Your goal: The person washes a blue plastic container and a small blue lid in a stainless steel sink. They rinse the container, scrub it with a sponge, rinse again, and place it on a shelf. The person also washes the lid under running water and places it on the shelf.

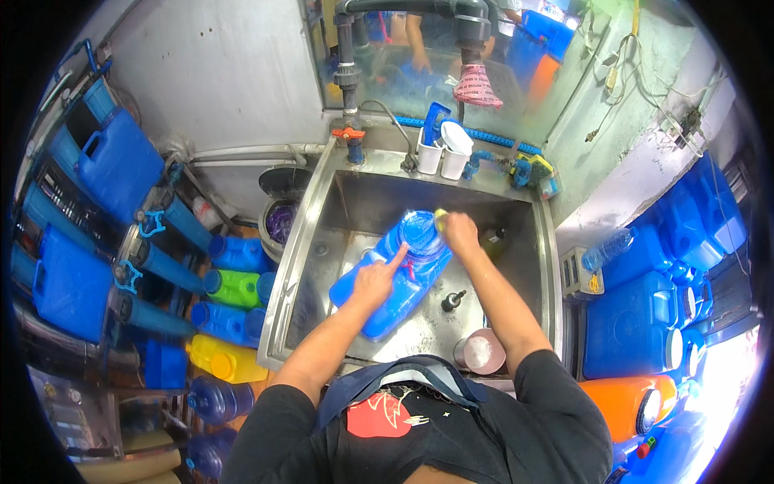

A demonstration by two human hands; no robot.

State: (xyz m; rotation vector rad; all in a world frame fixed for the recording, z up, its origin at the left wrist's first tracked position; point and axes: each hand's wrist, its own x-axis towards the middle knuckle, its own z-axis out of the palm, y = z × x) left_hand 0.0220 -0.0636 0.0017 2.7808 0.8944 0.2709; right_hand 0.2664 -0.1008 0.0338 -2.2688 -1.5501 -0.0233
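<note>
Plainly, from where I stood, the work was at the blue jug (pixel 407 294), which lay aslant in the steel sink (pixel 294 258), directly under the person's fingers. The left hand (pixel 374 282) rested on its upper side, index finger stretched out toward the round end (pixel 421 230) and the others curled in; whether they gripped any part of the jug, I couldn't tell. The right hand (pixel 461 235) was closed around a small yellow scrubber (pixel 440 219), pressed by its fingertips to the edge of that round end.

Just right of the right fingers, near the sink's back corner, sat a dark bottle (pixel 493 235). Nearer the person than those fingers, a small black object (pixel 453 302) stood on the sink floor, and nearer again was a pink bucket (pixel 476 332) with white suds inside. Beyond both hands, on the back ledge, I saw two white holders (pixel 429 157), a blue brush (pixel 435 121) in one of them, with an orange valve handle (pixel 348 134) farther left. Well left of the left fingers lay a green jug (pixel 234 287) and a yellow jug (pixel 226 360); well right of the right fingers, an orange container (pixel 617 395).
</note>
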